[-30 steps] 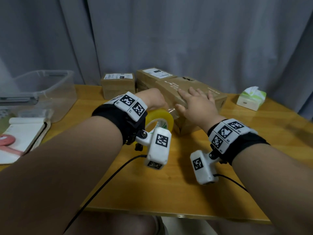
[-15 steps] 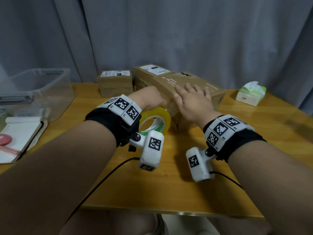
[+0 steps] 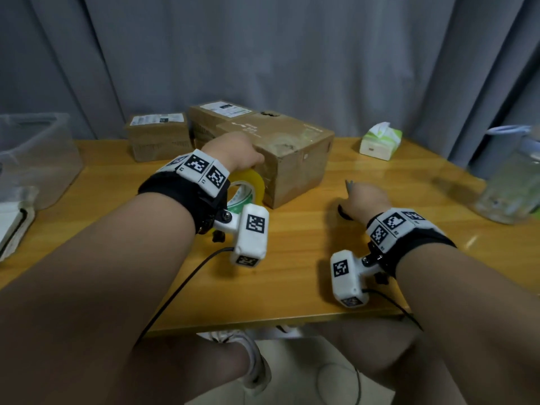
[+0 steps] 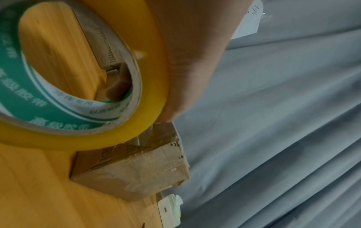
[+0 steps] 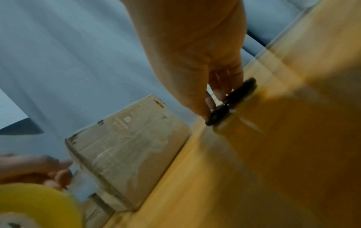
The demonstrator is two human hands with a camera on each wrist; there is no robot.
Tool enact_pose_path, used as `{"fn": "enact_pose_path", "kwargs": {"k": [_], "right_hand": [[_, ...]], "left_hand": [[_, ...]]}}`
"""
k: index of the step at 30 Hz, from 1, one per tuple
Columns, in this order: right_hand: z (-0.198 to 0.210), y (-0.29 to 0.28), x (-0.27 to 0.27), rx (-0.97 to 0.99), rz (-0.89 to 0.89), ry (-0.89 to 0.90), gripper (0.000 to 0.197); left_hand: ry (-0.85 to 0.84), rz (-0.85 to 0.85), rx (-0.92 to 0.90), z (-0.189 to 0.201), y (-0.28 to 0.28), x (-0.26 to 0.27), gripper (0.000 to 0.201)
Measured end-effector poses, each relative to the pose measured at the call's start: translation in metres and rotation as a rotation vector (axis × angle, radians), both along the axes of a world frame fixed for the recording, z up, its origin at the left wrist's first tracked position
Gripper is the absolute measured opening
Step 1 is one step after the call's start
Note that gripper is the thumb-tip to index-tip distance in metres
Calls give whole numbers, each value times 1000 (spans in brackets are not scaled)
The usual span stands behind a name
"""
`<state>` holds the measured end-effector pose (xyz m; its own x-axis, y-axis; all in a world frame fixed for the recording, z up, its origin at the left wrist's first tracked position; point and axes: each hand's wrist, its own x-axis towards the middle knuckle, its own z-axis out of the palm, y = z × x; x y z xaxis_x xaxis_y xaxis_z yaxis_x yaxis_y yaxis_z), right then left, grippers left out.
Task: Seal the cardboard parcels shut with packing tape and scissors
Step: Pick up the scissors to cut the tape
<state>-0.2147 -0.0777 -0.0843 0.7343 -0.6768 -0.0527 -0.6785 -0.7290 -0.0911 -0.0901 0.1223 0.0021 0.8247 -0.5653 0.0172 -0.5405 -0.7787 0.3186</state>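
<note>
Far left on the tabletop there's a clear plastic bin with a notebook in front of it. Next come two small labelled boxes at the back. The left hand is gripping the yellow tape roll, thumb on the outside and a finger hooked through the core, holding it right up against the near-left corner of the big cardboard box. A strip of tape already runs over that corner. The right hand sits well clear of the box, fingers curled onto the black-handled scissors on the wood, pretty blurry though. Beyond that, a tissue pack and a clear jug on the far right.
</note>
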Motion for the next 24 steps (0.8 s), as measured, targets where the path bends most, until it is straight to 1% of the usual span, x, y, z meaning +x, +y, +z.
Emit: {"fn": "enact_pose_path", "kwargs": {"k": [2, 3, 5, 6, 8, 9, 11, 12, 13, 14, 16, 18, 21, 23, 24], "right_hand": [[-10, -1, 3, -12, -60, -27, 53], [-13, -2, 6, -8, -109, -19, 56], [-12, -3, 6, 41, -132, -8, 58], [-7, -5, 4, 78, -107, -15, 52], [8, -6, -3, 139, -116, -73, 20], [15, -6, -9, 193, -151, -182, 22], [27, -6, -18, 298, -201, -544, 36], [33, -1, -19, 315, -187, -725, 43], [37, 4, -17, 324, -134, -843, 49], [45, 13, -15, 324, -40, -898, 53], [58, 34, -4, 261, 132, -850, 56], [69, 55, 13, 198, 242, -742, 54], [77, 80, 43, 65, 348, -601, 41], [81, 88, 57, -40, 389, -564, 32], [83, 90, 62, -68, 404, -550, 32]], "left_hand": [[-10, -6, 12, -1, -3, -4, 32], [-12, -8, 10, -1, -3, -5, 32], [-9, -13, -10, -1, -3, -5, 32], [-7, -15, -22, -1, -2, -4, 33], [10, -23, -50, -2, 2, 0, 34], [20, -29, -69, -3, 4, 1, 33], [43, -42, -111, -3, 8, 4, 29], [56, -47, -133, -3, 10, 6, 27], [73, -47, -153, -4, 12, 8, 26], [85, -47, -169, -4, 14, 9, 25], [103, -44, -186, -3, 17, 8, 26], [125, -35, -212, -2, 21, 8, 27], [147, -23, -255, -3, 28, 10, 34], [153, -12, -251, -5, 32, 13, 37], [164, -8, -245, -5, 34, 13, 36]]}}
